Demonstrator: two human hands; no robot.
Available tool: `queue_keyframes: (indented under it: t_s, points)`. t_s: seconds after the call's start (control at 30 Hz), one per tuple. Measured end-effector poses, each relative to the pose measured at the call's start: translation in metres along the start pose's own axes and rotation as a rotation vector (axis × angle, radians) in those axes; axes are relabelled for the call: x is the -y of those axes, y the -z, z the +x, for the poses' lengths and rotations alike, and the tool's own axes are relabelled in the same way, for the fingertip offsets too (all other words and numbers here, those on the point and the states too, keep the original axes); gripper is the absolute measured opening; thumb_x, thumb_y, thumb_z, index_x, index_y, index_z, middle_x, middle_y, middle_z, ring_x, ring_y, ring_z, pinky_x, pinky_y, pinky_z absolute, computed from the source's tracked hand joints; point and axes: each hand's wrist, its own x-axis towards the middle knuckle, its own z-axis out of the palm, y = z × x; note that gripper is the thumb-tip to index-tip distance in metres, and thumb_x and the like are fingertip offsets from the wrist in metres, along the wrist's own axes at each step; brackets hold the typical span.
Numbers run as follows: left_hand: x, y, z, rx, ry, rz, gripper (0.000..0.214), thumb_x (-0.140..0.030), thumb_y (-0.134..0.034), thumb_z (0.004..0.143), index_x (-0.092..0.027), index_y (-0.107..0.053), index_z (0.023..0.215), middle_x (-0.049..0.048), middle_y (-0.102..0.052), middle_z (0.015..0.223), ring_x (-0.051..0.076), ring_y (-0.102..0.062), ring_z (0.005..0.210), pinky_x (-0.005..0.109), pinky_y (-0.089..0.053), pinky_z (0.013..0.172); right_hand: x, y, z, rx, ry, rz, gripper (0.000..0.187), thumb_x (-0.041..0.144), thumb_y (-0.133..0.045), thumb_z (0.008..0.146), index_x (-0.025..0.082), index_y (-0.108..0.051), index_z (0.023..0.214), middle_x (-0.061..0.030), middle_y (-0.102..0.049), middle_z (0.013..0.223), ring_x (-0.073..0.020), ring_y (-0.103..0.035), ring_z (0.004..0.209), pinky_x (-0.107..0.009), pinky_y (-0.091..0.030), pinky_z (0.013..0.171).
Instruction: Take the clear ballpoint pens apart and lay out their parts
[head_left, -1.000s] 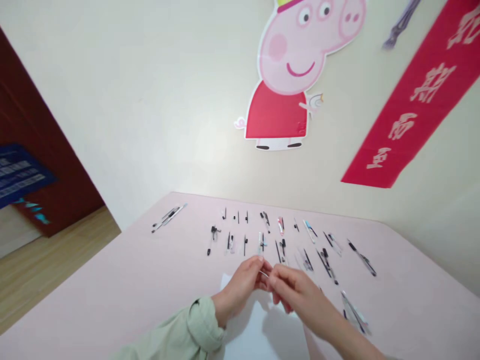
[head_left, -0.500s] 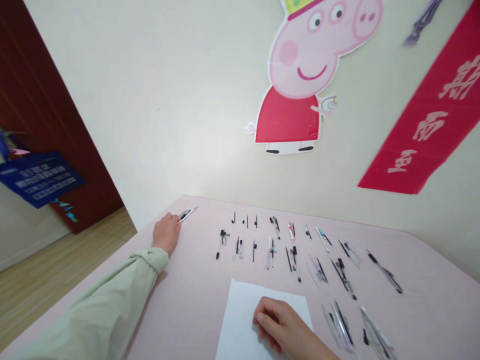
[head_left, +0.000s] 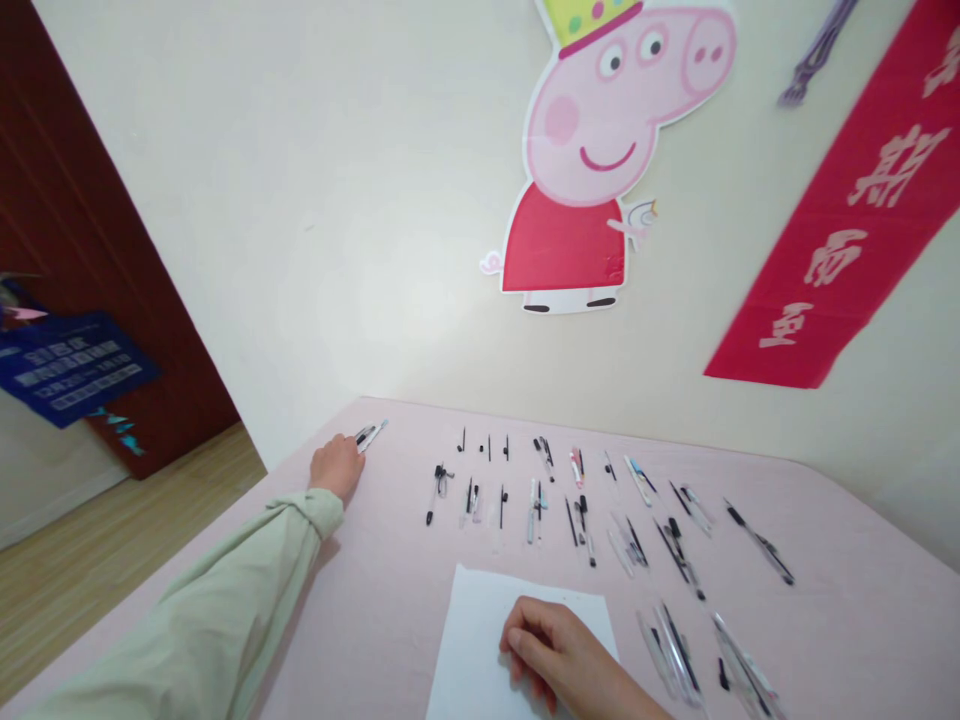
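Observation:
My left hand, in a pale green sleeve, reaches to the far left of the pink table. Its fingers are closed around the near end of a small bunch of pens lying there. My right hand rests on a white sheet of paper near the front edge, fingers curled under; whether it holds anything is hidden. Several rows of pens and pen parts lie spread across the middle of the table, beyond the paper.
More clear-barrelled pens lie at the right front. The table stands against a cream wall with a cartoon pig sticker and a red banner. A dark red door and wood floor are to the left.
A second ago both hands met over the paper, pinching a thin part. My left hand then reached out to the pens at far left; my right hand settled onto the paper.

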Motion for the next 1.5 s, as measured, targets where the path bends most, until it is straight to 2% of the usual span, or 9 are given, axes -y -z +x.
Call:
queue_keyframes:
  t_s: [0.17, 0.37, 0.57, 0.7, 0.87, 1.03, 1.17, 1.27, 1.5]
  points:
    - [-0.024, -0.001, -0.015, 0.104, 0.132, -0.324, 0.025, -0.032, -0.054, 0.074, -0.020, -0.049, 0.052, 0.0025, -0.049, 0.051, 0.021, -0.054, 0.059, 0.030, -0.037, 0.057, -0.001, -0.002, 0.000, -0.001, -0.008, -0.007, 0.016, 0.030, -0.049, 0.082, 0.017, -0.052, 0.073, 0.0025, -0.055, 0.059, -0.0064, -0.040, 0.042, -0.016, -0.029, 0.038]
    - [-0.088, -0.002, -0.080, 0.287, 0.013, -0.753, 0.036, -0.054, -0.048, 0.075, -0.020, -0.050, 0.062, -0.0032, -0.047, 0.055, 0.014, -0.048, 0.055, 0.024, -0.039, 0.055, 0.011, 0.009, 0.001, -0.029, 0.023, 0.028, 0.016, 0.031, -0.051, 0.082, 0.016, -0.059, 0.080, -0.0009, -0.062, 0.071, -0.0071, -0.048, 0.048, -0.017, -0.036, 0.043]
    - [-0.159, 0.002, -0.164, 0.514, -0.137, -1.081, 0.027, -0.046, -0.061, 0.071, -0.020, -0.055, 0.064, -0.0041, -0.048, 0.057, 0.014, -0.044, 0.057, 0.024, -0.035, 0.056, 0.058, 0.054, 0.019, -0.504, 0.236, 0.196, 0.035, 0.043, -0.055, 0.083, 0.019, -0.058, 0.108, -0.0068, -0.065, 0.097, -0.0153, -0.061, 0.081, -0.026, -0.047, 0.066]
    - [-0.184, -0.010, -0.197, 0.580, -0.224, -1.105, 0.023, -0.039, -0.064, 0.072, -0.020, -0.055, 0.063, -0.0028, -0.051, 0.060, 0.014, -0.045, 0.057, 0.025, -0.035, 0.057, 0.062, 0.062, 0.031, -0.573, 0.343, 0.487, 0.039, 0.047, -0.058, 0.080, 0.017, -0.057, 0.104, -0.0053, -0.065, 0.088, -0.0146, -0.061, 0.076, -0.027, -0.046, 0.069]
    - [-0.194, -0.011, -0.190, 0.590, -0.208, -1.181, 0.028, -0.046, -0.062, 0.076, -0.020, -0.057, 0.067, 0.0012, -0.058, 0.069, 0.018, -0.054, 0.069, 0.028, -0.042, 0.068, 0.058, 0.052, 0.030, -0.491, 0.374, 0.630, 0.032, 0.045, -0.058, 0.080, 0.018, -0.057, 0.096, 0.0050, -0.053, 0.065, -0.0037, -0.030, 0.041, -0.017, -0.022, 0.037]
    - [-0.206, 0.004, -0.171, 0.670, -0.120, -1.503, 0.041, -0.053, -0.050, 0.084, -0.018, -0.062, 0.101, 0.0108, -0.066, 0.108, 0.023, -0.059, 0.103, 0.033, -0.044, 0.089, 0.064, 0.039, 0.024, -0.326, 0.318, 0.644, 0.031, 0.049, -0.056, 0.083, 0.019, -0.051, 0.080, 0.0094, -0.042, 0.052, -0.0030, -0.018, 0.036, -0.016, -0.012, 0.033]
    - [-0.211, 0.011, -0.179, 0.780, -0.075, -1.528, 0.045, -0.054, -0.049, 0.084, -0.018, -0.062, 0.107, 0.0108, -0.068, 0.106, 0.022, -0.065, 0.086, 0.029, -0.051, 0.067, 0.066, 0.024, 0.024, -0.303, 0.276, 0.646, 0.039, 0.056, -0.057, 0.081, 0.022, -0.040, 0.071, 0.0135, -0.030, 0.042, -0.0032, -0.014, 0.034, -0.015, -0.012, 0.032]
    - [-0.211, 0.015, -0.187, 0.821, -0.016, -1.521, 0.047, -0.055, -0.047, 0.084, -0.019, -0.058, 0.112, 0.0090, -0.069, 0.097, 0.019, -0.065, 0.067, 0.024, -0.043, 0.042, 0.065, 0.016, 0.025, -0.311, 0.278, 0.654, 0.042, 0.060, -0.056, 0.080, 0.023, -0.039, 0.072, 0.0150, -0.026, 0.038, -0.0032, -0.012, 0.032, -0.015, -0.011, 0.031]
    - [-0.211, 0.017, -0.192, 0.776, -0.032, -1.548, 0.047, -0.057, -0.049, 0.082, -0.018, -0.059, 0.105, 0.0073, -0.067, 0.089, 0.018, -0.063, 0.061, 0.022, -0.038, 0.037, 0.062, 0.012, 0.027, -0.328, 0.312, 0.612, 0.044, 0.060, -0.052, 0.083, 0.022, -0.038, 0.066, 0.0137, -0.026, 0.036, -0.0037, -0.013, 0.031, -0.016, -0.012, 0.030]
